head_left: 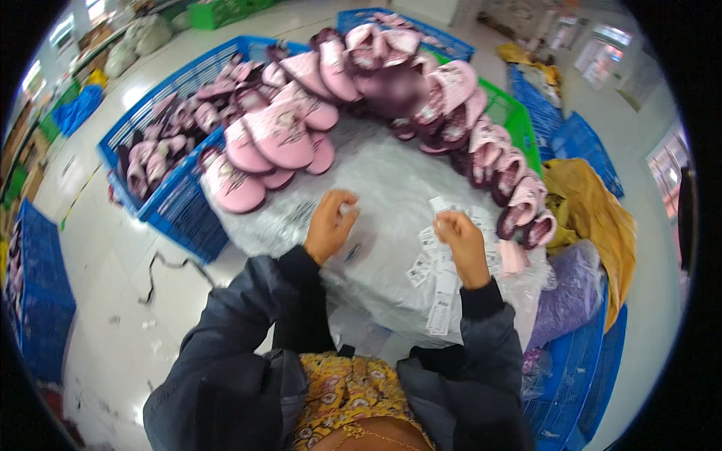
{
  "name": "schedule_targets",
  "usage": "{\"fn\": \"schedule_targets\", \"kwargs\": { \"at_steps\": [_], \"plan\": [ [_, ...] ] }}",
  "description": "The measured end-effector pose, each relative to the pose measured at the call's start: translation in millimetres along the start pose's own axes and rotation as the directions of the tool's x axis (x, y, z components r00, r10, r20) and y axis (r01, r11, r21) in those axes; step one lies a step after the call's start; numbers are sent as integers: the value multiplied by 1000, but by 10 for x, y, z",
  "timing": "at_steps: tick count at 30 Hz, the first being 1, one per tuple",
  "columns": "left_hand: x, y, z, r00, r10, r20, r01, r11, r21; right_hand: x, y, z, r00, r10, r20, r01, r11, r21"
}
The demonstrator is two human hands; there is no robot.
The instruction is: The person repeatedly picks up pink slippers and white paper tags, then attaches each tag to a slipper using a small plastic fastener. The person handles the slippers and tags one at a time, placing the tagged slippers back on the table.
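Note:
My left hand (328, 228) hovers above a plastic-wrapped surface (376, 195), its fingers curled toward the thumb. Whatever lies between those fingertips, if anything, is too small to make out. Farther right, my right hand (464, 246) pinches a small white label (442, 204). Under and beside this hand lie several printed white labels (441, 295), some in a strip. A pile of pink slippers (280, 135) with dark soles rests beyond my left hand. More pink slippers (492, 146) stand in a curved row along the far and right edge.
At the left, a blue crate (180, 207) holds many slippers, and another blue crate (41, 293) stands lower left. A green crate (510, 113) sits behind the right row. Yellow-brown cloth (590, 225) and a purple wrapped bundle (569, 289) lie on the right.

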State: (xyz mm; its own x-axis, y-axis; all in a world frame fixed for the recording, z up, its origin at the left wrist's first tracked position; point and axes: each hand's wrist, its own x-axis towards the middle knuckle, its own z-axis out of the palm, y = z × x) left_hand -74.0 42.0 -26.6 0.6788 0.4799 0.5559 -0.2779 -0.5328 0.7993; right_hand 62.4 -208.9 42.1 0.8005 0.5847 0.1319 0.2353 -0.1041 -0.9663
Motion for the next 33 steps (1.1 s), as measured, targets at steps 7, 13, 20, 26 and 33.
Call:
{"fn": "schedule_targets", "kwargs": {
  "at_steps": [7,13,20,26,33],
  "plan": [
    [1025,130,-745,912,382,-150,-295,865,406,-921,179,506,972,177,152,-185,982,34],
    [1724,-99,-1448,938,342,-55,-124,481,868,-1063,437,668,986,156,60,-158,987,30],
    [2543,-207,-1471,965,260,-10,-141,552,822,-1100,546,704,995,95,-30,-96,995,-20],
    [3335,101,-673,927,338,163,-367,725,582,-1074,543,700,996,85,-10,-85,996,-9],
    [3905,-30,216,984,158,80,-156,563,812,-1041,327,610,995,74,73,-58,980,-192]
  ]
}}
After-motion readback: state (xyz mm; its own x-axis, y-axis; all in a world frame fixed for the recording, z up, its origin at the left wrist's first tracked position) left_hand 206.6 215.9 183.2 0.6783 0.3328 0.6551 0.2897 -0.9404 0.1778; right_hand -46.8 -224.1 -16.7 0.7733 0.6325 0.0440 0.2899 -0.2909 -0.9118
